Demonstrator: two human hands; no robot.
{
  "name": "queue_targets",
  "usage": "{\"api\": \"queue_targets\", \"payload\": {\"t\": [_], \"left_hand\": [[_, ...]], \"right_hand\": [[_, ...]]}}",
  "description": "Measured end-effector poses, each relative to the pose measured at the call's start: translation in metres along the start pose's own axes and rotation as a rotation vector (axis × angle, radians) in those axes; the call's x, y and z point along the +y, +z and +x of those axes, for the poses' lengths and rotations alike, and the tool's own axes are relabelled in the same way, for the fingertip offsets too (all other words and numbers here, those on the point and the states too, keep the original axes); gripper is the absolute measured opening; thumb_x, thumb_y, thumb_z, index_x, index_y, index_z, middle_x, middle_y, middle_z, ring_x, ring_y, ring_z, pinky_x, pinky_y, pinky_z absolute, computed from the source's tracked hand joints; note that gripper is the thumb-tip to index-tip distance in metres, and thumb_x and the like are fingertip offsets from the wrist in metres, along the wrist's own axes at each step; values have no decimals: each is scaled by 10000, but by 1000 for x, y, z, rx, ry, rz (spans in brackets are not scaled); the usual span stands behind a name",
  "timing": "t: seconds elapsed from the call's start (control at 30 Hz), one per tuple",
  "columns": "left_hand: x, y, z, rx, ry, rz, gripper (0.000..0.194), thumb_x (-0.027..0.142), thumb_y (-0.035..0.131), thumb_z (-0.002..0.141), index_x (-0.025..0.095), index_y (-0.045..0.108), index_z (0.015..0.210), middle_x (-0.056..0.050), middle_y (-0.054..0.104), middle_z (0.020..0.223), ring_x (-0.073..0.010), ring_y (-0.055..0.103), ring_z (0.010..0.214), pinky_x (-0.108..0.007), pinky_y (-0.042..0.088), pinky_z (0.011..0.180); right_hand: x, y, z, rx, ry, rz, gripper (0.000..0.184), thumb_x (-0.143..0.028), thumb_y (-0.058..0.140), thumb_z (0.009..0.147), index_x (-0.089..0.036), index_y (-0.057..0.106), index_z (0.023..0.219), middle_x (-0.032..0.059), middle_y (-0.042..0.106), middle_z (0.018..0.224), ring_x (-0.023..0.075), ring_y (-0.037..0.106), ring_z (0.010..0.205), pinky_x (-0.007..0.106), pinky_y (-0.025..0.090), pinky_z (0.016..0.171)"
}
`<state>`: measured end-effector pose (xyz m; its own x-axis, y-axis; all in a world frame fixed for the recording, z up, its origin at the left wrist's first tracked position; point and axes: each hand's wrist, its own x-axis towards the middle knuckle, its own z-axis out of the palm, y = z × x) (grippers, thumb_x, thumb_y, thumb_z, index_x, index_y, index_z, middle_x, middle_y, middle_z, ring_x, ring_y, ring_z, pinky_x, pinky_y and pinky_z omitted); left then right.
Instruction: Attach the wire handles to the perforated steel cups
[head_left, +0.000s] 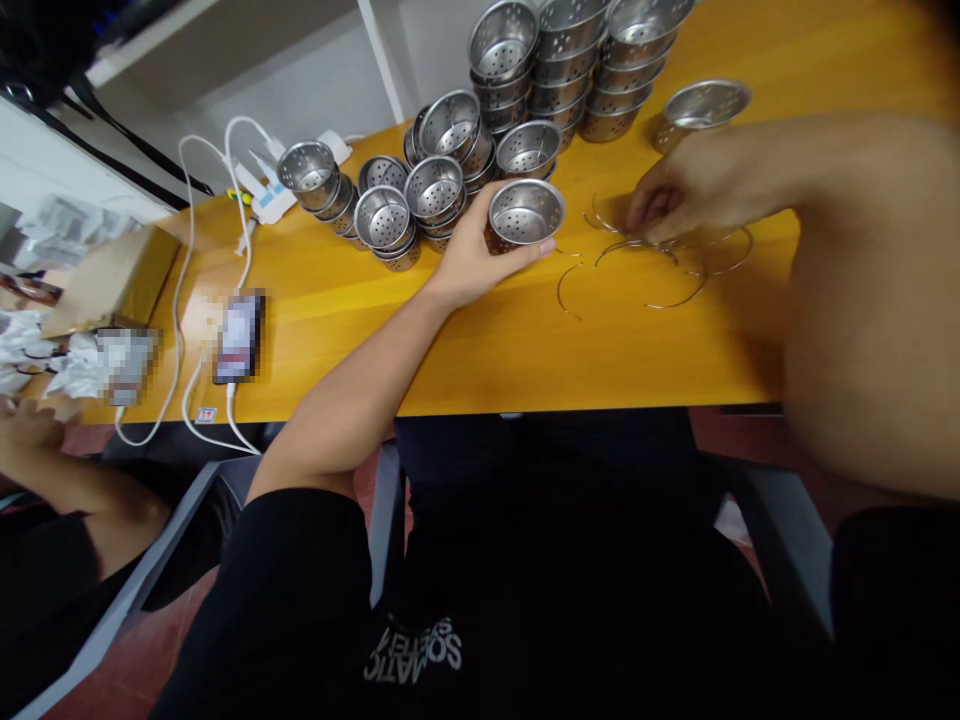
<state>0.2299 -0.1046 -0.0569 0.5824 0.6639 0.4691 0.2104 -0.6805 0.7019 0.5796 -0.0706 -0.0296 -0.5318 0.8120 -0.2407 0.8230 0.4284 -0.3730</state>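
Observation:
My left hand [480, 255] is wrapped round a perforated metal cup [526, 212], its thumb along the near side of the rim. The cup is upright, with its mouth facing up. Over the pile of thin curved wires [686, 265] my right hand [686, 195] reaches down, fingers pinched together. Whether a wire is between those fingertips I cannot make out. One loose wire [570, 292] lies on the table between the two hands. Beyond the right hand stands a single perforated cup [705, 103].
Stacks of perforated cups [502, 45] line the back of the yellow table [480, 370]. A plugged-in phone [238, 340] and white cables [184, 260] lie left, near a power strip [274, 205] and a cardboard box [120, 275]. Another person's hand [34, 425] is at far left.

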Motion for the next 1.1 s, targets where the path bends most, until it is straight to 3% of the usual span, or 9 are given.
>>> {"api": "queue_targets", "payload": {"t": [0.1, 0.17, 0.23, 0.33, 0.5, 0.6, 0.73, 0.9, 1.1], "left_hand": [[-1, 0, 0, 7, 9, -23, 982, 799, 614, 828, 187, 288, 1524, -115, 517, 1421, -231, 595, 1340, -449, 474, 1166], [-1, 0, 0, 10, 7, -38, 993, 795, 635, 815, 187, 291, 1522, -117, 519, 1423, -231, 599, 1334, -447, 474, 1164], [0, -1, 0, 13, -1, -48, 1025, 788, 670, 793, 181, 288, 1525, -126, 516, 1431, -240, 598, 1338, -453, 466, 1173], [7, -4, 0, 20, -9, -63, 1073, 770, 737, 746, 169, 301, 1522, -133, 519, 1440, -256, 597, 1344, -463, 453, 1188], [19, -8, 0, 34, 33, -72, 1014, 724, 807, 706, 163, 424, 1460, -120, 540, 1431, -268, 582, 1372, -456, 436, 1219], [23, -8, -1, 34, 69, -55, 1052, 723, 814, 696, 182, 404, 1500, -129, 515, 1479, -285, 544, 1433, -467, 418, 1245], [30, -8, -1, 50, 120, -65, 1067, 757, 736, 741, 188, 335, 1549, -125, 480, 1518, -299, 494, 1503, -487, 418, 1236], [38, -11, -1, 96, 103, -61, 901, 698, 755, 765, 155, 459, 1421, -102, 585, 1405, -262, 625, 1361, -467, 449, 1207], [38, -9, -1, 85, 98, -49, 938, 740, 729, 751, 167, 443, 1436, -74, 589, 1388, -260, 633, 1364, -492, 449, 1211]], "right_hand": [[5, -6, -4, 10, -38, -66, 435, -586, 784, 866, -296, 769, 1190, 23, 744, 1095, 180, 677, 853, 347, 529, 800], [-7, -11, -12, 152, -14, -97, 341, -510, 793, 878, -280, 778, 1130, 20, 739, 1018, 171, 657, 798, 359, 524, 787], [-33, -16, -24, 331, -30, -37, 254, -417, 810, 872, -266, 778, 1074, 5, 728, 926, 151, 643, 747, 344, 522, 745], [-83, -20, -39, 613, -228, 260, 274, -424, 782, 903, -226, 761, 1092, 26, 706, 899, 109, 609, 720, 272, 484, 661], [-136, -16, -37, 823, -346, 530, 187, -364, 771, 925, -206, 784, 1024, 28, 685, 873, 58, 563, 695, 208, 416, 596], [-144, -6, -26, 797, -358, 601, 161, -337, 742, 960, -259, 800, 1088, 25, 714, 871, 80, 613, 685, 232, 479, 603], [-144, 7, -14, 594, -385, 698, 211, -390, 754, 954, -272, 792, 1124, 25, 729, 830, 111, 650, 659, 259, 532, 611], [-122, 23, 6, 510, -386, 758, 175, -353, 788, 921, -220, 778, 1034, 40, 742, 848, 126, 646, 649, 273, 550, 622], [-98, 43, 29, 512, -453, 781, 334, -305, 860, 853, -231, 730, 1152, 54, 747, 1097, 180, 713, 939, 349, 600, 913]]}}
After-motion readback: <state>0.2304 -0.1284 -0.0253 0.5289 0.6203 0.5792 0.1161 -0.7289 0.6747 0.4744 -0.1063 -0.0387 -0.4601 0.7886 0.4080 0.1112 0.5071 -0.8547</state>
